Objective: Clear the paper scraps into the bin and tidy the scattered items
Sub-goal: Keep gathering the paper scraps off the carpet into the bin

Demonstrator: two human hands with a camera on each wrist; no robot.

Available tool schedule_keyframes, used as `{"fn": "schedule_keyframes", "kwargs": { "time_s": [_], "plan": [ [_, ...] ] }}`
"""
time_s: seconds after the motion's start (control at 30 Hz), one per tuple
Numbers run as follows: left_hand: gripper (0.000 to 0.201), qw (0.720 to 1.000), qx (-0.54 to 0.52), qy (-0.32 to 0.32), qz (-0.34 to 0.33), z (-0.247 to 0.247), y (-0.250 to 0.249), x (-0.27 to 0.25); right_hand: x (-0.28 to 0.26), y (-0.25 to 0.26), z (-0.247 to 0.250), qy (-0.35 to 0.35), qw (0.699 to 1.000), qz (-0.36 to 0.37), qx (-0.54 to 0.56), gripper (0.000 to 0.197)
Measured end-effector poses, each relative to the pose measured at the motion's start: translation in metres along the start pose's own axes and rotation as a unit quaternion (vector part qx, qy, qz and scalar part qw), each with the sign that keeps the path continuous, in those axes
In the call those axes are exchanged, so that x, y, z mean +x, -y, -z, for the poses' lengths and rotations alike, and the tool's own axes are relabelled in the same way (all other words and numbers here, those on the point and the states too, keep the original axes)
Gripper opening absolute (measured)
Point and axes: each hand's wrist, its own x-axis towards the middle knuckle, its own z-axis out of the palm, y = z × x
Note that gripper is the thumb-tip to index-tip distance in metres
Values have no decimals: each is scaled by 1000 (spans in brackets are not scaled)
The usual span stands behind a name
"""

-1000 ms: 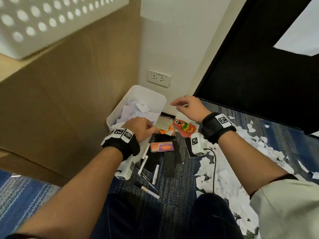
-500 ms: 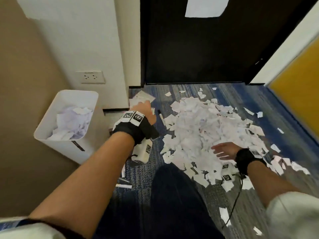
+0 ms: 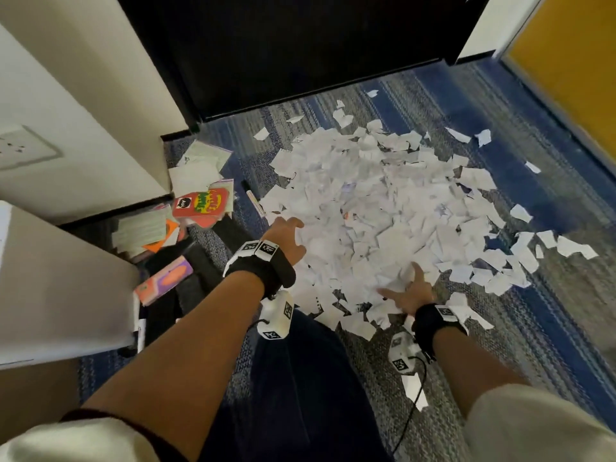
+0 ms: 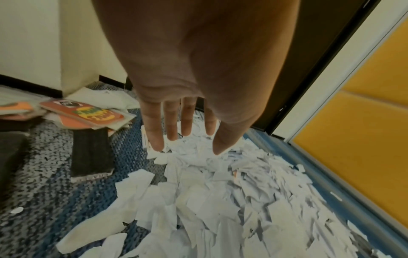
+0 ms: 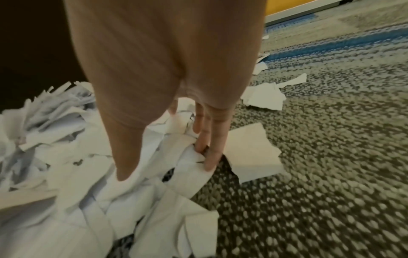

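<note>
A wide heap of white paper scraps [image 3: 383, 221] covers the blue-grey carpet in front of the black door. My left hand [image 3: 295, 236] hovers over the heap's left edge; the left wrist view shows its fingers [image 4: 174, 129] straight and spread above the scraps [image 4: 209, 200], holding nothing. At the heap's near edge my right hand [image 3: 405, 285] is spread out. In the right wrist view its fingers [image 5: 209, 148] and thumb dig down into the scraps [image 5: 77, 174] without closing round them. The white bin's wall [image 3: 50, 288] shows at the left edge; its opening is out of view.
Between bin and heap lie a red card pack [image 3: 201, 203], an orange-and-purple box [image 3: 163, 281], sheets of notes [image 3: 140, 228], black strips and a marker [image 3: 255, 198]. Loose scraps trail right toward a yellow panel [image 3: 566, 61]. My dark-trousered knee [image 3: 300, 378] is below the hands.
The view swung from the bin to the heap. My left hand left the items by the bin and reached the heap's left edge. My right hand came down onto the near edge.
</note>
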Motion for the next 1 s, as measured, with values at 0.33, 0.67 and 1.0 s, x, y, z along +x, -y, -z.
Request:
{"fn": "schedule_keyframes", "kwargs": {
  "time_s": [0.33, 0.67, 1.0],
  "plan": [
    [132, 981, 132, 136, -32, -91, -37, 85, 60, 37, -12, 5, 997, 74, -9, 133],
    [88, 992, 127, 18, -17, -124, -34, 119, 83, 35, -13, 1, 989, 63, -136, 136],
    [25, 998, -27, -49, -26, -77, -36, 100, 84, 27, -19, -35, 990, 85, -104, 76]
  ]
}}
